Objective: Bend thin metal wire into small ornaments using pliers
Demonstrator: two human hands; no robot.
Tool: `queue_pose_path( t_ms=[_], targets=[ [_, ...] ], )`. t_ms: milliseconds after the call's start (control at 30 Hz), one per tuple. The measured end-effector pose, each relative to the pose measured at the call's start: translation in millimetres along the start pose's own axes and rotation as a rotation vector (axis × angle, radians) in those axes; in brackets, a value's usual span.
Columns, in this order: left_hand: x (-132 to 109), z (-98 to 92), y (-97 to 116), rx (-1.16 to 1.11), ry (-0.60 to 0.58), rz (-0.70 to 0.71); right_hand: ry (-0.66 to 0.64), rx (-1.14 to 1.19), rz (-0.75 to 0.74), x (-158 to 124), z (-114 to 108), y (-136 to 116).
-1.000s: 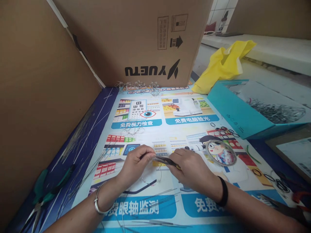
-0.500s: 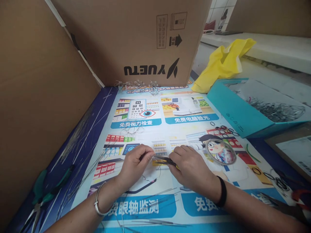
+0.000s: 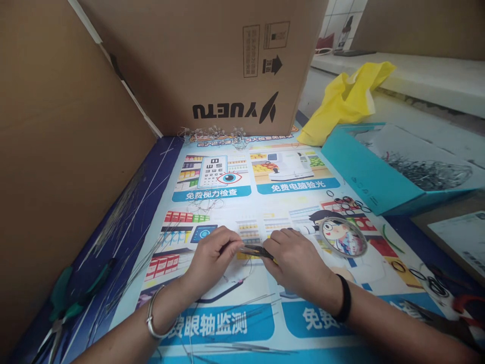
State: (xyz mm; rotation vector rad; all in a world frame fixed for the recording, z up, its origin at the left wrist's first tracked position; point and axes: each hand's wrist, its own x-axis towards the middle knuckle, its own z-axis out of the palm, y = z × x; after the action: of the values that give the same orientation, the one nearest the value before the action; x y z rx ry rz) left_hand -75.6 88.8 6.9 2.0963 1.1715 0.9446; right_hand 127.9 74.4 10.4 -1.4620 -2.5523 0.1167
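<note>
My right hand (image 3: 293,255) is closed round the handles of a pair of pliers (image 3: 257,250) with dark, slender jaws. Those jaws are nearly closed and point left, their tips reaching my left hand (image 3: 215,255). Thumb and fingers of my left hand pinch a thin wire (image 3: 250,268), and a loop of it curves down below the jaws. Whatever sits right at the fingertips is hidden. Thin straight wires (image 3: 242,308) lie on the printed sheet under my forearms.
Green-handled pliers (image 3: 62,303) lie at left by a cardboard wall (image 3: 45,151). At right are a clear round dish (image 3: 344,237), small dark rings (image 3: 346,205), a turquoise box (image 3: 364,167) of wire pieces and a yellow cloth (image 3: 344,101). Wire pieces (image 3: 238,139) lie at the back.
The plier jaws have closed from slightly apart to nearly together at my left fingertips. The wire loop has shifted slightly. Both hands stay in nearly the same place.
</note>
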Motion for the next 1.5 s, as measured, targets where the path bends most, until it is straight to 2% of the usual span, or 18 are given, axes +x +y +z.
queue_pose_path(
  t_ms=[167,767,1067,1500],
  targets=[
    [1.1,0.9,-0.9,-0.015,-0.008,0.018,0.03,0.007,-0.005,0.5,1.2,1.5],
    [1.3,0.5,-0.7,-0.041,-0.01,-0.07,0.023,0.01,-0.025,0.6,1.7,2.1],
    [0.2,1.5,-1.3,-0.038,-0.013,-0.057,0.09,0.011,-0.055,-0.4,4.7,1.3],
    [1.6,-2.2,1.5,-0.032,-0.005,-0.011,0.027,0.041,-0.075,-0.3,5.6,1.5]
  ],
)
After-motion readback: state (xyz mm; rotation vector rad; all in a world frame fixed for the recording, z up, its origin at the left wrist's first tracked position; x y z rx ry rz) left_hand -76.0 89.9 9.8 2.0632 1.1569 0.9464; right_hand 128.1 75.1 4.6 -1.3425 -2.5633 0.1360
